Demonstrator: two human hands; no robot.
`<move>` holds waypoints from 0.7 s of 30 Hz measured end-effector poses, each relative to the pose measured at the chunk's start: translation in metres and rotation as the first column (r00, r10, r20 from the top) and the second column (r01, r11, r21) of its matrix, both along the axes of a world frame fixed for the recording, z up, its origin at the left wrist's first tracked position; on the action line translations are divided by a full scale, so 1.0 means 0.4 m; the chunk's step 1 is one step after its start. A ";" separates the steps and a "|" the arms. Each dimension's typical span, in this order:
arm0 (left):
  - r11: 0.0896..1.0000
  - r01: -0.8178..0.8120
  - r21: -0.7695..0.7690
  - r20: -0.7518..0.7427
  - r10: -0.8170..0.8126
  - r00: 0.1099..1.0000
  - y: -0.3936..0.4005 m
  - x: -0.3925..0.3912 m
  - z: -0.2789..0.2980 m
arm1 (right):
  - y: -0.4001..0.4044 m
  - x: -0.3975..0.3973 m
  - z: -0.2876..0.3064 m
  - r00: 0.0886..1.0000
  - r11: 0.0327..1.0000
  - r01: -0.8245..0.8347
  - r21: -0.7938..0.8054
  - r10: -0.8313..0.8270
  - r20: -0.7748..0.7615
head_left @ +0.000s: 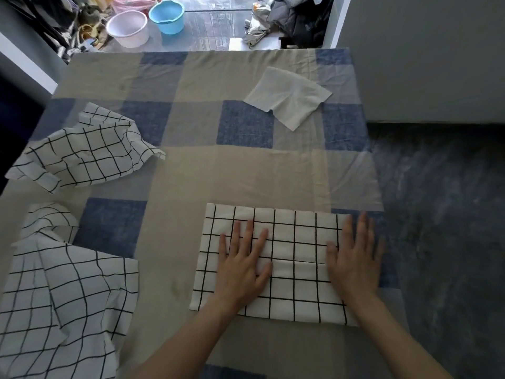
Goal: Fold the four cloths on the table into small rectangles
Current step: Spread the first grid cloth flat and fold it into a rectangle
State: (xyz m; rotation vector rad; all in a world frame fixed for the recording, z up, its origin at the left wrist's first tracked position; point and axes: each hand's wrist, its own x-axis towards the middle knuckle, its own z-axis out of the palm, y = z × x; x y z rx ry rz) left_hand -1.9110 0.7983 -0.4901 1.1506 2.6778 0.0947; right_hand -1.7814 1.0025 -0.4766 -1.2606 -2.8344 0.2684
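Note:
A white cloth with a black grid (295,236) lies folded into a flat rectangle near the table's front right. My left hand (243,261) presses flat on its left half, fingers spread. My right hand (355,258) lies flat on its right edge, fingers together. Neither hand grips anything. A crumpled grid cloth (82,151) sits at the left edge. Another rumpled grid cloth (60,302) lies at the front left. A plain white cloth (289,97), loosely folded, rests at the far right.
The table wears a blue and beige checked cover (191,165); its right edge drops to a dark floor (442,214). Beyond the far edge stand a white basin (128,28), a blue bucket (168,15) and a pile of clothes (295,17).

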 end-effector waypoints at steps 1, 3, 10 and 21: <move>1.000 -0.004 0.003 -0.005 0.004 1.000 0.002 0.002 0.000 | -0.025 -0.013 0.017 0.997 0.998 -0.058 0.004 0.058 -0.054; 1.000 -0.007 0.007 -0.014 0.007 1.000 0.003 0.004 -0.002 | -0.110 -0.047 0.049 0.961 0.971 -0.238 -0.030 0.231 -0.149; 0.998 -0.035 0.044 0.020 0.034 0.999 -0.014 -0.002 -0.014 | -0.268 -0.021 -0.041 0.935 0.925 -0.352 -0.141 0.353 -0.014; 0.978 0.145 0.150 0.016 -0.149 0.989 0.018 0.055 0.014 | -0.198 0.105 -0.046 0.994 0.990 -0.092 -0.105 0.097 0.046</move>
